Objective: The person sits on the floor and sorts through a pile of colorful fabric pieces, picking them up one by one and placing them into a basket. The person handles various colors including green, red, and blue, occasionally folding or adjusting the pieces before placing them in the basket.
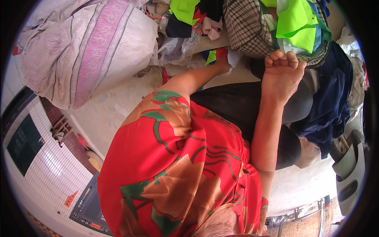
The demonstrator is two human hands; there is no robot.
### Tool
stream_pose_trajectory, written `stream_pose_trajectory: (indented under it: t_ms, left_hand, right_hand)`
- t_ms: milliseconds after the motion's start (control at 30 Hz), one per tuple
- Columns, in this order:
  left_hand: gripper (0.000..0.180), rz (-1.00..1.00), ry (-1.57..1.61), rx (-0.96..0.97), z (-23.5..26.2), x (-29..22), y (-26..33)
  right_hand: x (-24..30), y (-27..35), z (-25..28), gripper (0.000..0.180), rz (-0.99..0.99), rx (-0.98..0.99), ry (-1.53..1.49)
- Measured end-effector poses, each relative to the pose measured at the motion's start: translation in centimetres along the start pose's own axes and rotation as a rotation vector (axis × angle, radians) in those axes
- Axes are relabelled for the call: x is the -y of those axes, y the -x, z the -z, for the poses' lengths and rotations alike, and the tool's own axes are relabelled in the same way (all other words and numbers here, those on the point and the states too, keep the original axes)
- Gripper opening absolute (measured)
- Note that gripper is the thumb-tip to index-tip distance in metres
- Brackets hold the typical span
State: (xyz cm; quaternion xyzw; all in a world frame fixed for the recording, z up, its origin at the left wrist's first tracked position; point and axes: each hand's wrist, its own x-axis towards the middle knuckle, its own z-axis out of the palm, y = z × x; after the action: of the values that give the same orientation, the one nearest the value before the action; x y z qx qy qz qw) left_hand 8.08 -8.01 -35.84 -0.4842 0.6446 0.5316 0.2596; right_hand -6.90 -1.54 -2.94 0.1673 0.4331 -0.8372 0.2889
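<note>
My left hand (224,64) reaches out to small cloth scraps on the floor. Its fingers are closed at a pale grey-white cloth scrap (234,57), next to a red scrap and green and blue ones (212,56); the fingertips are partly hidden. My right hand (282,75) is raised palm up, fingers loosely bent and apart, with nothing seen in it. Just beyond its fingertips stands a brown-and-white checked bag (245,29), filled with cloth pieces. Bright green cloth (295,27) spills over the bag's rim above my right hand.
A large white woven sack (114,51) with a pink stripe bulges at the far left. More scraps (184,12) and clear plastic (179,49) lie between sack and bag. Dark blue cloth (329,94) hangs at the right, near a grey plastic object (351,173). My dark-clad legs are folded below.
</note>
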Motion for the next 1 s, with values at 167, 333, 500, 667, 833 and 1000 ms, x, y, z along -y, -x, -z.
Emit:
stream_pose_trajectory:
  t_ms: [167,333,500,667,833,1000]
  left_hand:
    - [0.043,0.237,0.322,0.138,-0.1,-1.1,-2.6]
    - [0.044,0.366,0.555,0.173,-0.6,-2.0,-4.1]
    - [0.040,0.291,0.685,0.030,-2.4,-1.7,-5.0]
    - [0.040,0.133,0.362,-0.100,-0.1,-2.1,-4.5]
    - [0.031,-0.081,-0.214,-0.168,2.8,2.3,-2.7]
    - [0.028,-0.257,-0.411,-0.260,7.7,5.3,4.3]
  right_hand:
    - [0.0,0.0,0.0,0.042,-0.042,0.016,-0.022]
    - [0.3,0.1,-0.3,0.039,-0.085,0.080,-0.060]
    - [-0.1,-0.1,-0.9,0.044,-0.143,0.052,-0.065]
    - [-0.4,-0.1,-0.5,0.042,-0.157,0.095,-0.080]
    - [-0.2,-0.3,-0.4,0.035,-0.147,0.118,-0.086]
    - [0.1,-0.6,-0.5,0.029,-0.123,0.124,-0.091]
